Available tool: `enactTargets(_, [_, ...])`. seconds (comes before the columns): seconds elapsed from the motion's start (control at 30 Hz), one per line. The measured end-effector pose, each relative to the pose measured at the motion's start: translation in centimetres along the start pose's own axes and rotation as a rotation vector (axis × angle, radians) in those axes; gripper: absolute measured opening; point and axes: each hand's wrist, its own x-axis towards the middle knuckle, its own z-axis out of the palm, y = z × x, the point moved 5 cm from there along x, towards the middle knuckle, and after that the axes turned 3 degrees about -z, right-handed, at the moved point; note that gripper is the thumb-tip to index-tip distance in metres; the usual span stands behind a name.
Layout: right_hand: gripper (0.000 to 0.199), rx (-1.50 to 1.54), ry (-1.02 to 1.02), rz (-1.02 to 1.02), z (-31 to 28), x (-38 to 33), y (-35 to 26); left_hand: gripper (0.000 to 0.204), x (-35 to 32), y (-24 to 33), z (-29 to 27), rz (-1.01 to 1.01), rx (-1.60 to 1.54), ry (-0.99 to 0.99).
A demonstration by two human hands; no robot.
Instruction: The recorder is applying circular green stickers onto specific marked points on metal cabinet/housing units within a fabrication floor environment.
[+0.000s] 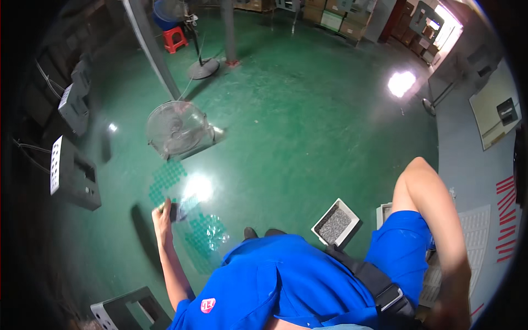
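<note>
1. Left hand [161,216]: extended forward and to the person's left, above the green floor [308,137]. Fingers curled closed around a small dark item [174,212], which projects on the right side of the grip.
2. Clear sheet [205,235] with green dots: located directly beside the left hand, one dotted area beyond the hand and another nearer the body. Glare covers part of it. Whether the sheet is attached to the dark item, or rests on the floor, cannot be determined.
3. Right hand [446,314]: at the lower right, in shadow, with the elbow raised and bent. Finger position and any held object cannot be determined.
4. White tray [324,214]: on the floor, forward of the right side of the body, containing grey granular material [334,225].
5. Floor fan [176,129]: round wire guard, positioned beyond the dotted sheet and near the base of a grey post [149,47].
6. Grey housing [81,179]: at the left, well apart from the left hand.
7. Red stool [174,39]: in the background, near a second fan's round base [203,69].
8. Perforated white panel [476,230]: at the right, beside the right forearm.
</note>
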Motion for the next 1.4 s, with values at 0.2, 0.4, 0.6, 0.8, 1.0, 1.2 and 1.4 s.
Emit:
enactTargets(0.2, [0.021, -0.531, -0.553, 0.026, 0.6, -2.5, 4.6, 0.033, 17.4, 12.4, 22.3, 0.127, -0.055, -0.466])
enactTargets(0.4, [0.032, 0.553, -0.628, 0.614, -6.7, -22.4, 19.3, 0.027, 28.7, 21.0, 40.3, 0.302, -0.259, -0.698])
enactTargets(0.6, [0.004, 0.336, -0.056, 1.140, -15.2, -52.5, 27.7, 0.023, 37.0, 27.0, 50.4, 0.237, -0.454, -0.739])
enactTargets(0.8, [0.039, -0.314, -0.002, 1.831, -16.2, -79.5, 35.7, 0.022, 48.2, 30.7, 56.2, 0.194, -0.450, -0.727])
enactTargets(1.0, [0.061, -0.431, 0.417, 1.983, -20.3, -98.6, 40.6, 0.023, 60.6, 33.7, 65.7, 0.111, -0.362, -0.881])
enactTargets(1.2, [0.043, -0.439, 0.598, 2.101, -25.0, -110.8, 44.7, 0.020, 73.4, 39.7, 75.2, 0.142, -0.386, -0.817])
enactTargets(1.4, [0.049, -0.759, 0.233, 1.956, -33.5, -124.6, 48.9, 0.014, 85.4, 43.2, 88.3, 0.141, -0.403, -0.768])
